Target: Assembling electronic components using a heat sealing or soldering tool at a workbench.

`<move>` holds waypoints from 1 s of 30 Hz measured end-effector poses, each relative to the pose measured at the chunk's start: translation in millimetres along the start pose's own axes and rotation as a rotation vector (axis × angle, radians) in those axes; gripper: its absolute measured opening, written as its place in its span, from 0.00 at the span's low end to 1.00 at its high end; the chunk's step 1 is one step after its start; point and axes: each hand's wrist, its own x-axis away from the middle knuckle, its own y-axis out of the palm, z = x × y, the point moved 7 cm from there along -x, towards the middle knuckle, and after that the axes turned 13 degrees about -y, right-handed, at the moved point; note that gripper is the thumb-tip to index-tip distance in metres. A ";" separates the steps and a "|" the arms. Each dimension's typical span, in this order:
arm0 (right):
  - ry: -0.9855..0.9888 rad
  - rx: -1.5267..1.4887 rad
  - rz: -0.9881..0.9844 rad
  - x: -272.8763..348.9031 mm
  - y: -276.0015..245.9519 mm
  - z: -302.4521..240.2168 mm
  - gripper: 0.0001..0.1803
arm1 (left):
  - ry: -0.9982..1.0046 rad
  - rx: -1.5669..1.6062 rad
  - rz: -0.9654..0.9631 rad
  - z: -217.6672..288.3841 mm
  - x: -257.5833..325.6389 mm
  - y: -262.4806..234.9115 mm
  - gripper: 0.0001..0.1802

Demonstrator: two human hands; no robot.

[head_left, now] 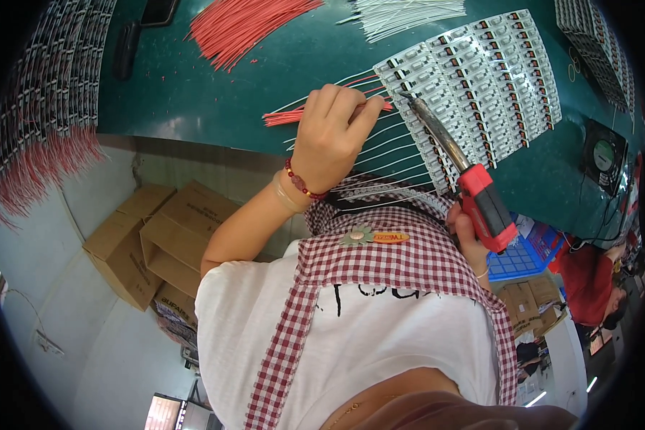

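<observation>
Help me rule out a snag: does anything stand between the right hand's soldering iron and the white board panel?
Nothing visible does. The right hand holds the soldering iron with its tip at the left edge of the board panel, contact unclear; the left hand and red wires lie left of it.

Soldering iron (466, 170): plastic handle (487, 209), shiny metal barrel (443, 136)

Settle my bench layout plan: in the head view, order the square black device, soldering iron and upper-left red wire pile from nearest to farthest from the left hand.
From the left hand:
1. Soldering iron, just right.
2. Red wire pile, toward the upper left.
3. Square black device, at far right.
</observation>
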 end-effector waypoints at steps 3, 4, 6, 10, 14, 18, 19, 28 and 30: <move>-0.005 0.024 0.086 -1.7 -6.0 -6.4 0.09 | -0.002 0.006 0.009 -0.9 0.5 0.1 0.14; 0.011 0.016 0.087 0.5 -6.4 -3.6 0.10 | -0.004 0.000 0.009 -0.9 0.7 0.2 0.14; 0.027 0.008 0.088 7.0 -6.1 3.1 0.10 | -0.006 -0.005 0.009 -0.9 1.0 0.3 0.14; 0.088 -0.204 0.139 16.5 -2.7 4.8 0.21 | -0.002 -0.001 0.027 -0.8 -0.3 -3.3 0.15; 0.136 -0.409 0.145 17.2 -2.1 1.6 0.32 | 0.041 0.092 0.041 6.1 4.7 -6.7 0.16; 0.204 -0.437 0.117 27.0 -5.2 17.8 0.14 | -0.016 0.070 -0.009 7.1 7.7 2.0 0.18; 0.142 -0.225 0.023 29.5 -4.3 20.7 0.14 | -0.016 0.071 -0.010 7.2 7.3 1.5 0.18; 0.053 -0.102 0.019 11.7 -2.5 11.2 0.10 | -0.037 0.060 -0.028 6.4 5.7 4.0 0.18; 0.009 -0.064 -0.033 10.5 -0.5 8.6 0.10 | -0.043 0.066 -0.021 5.6 5.1 3.7 0.18</move>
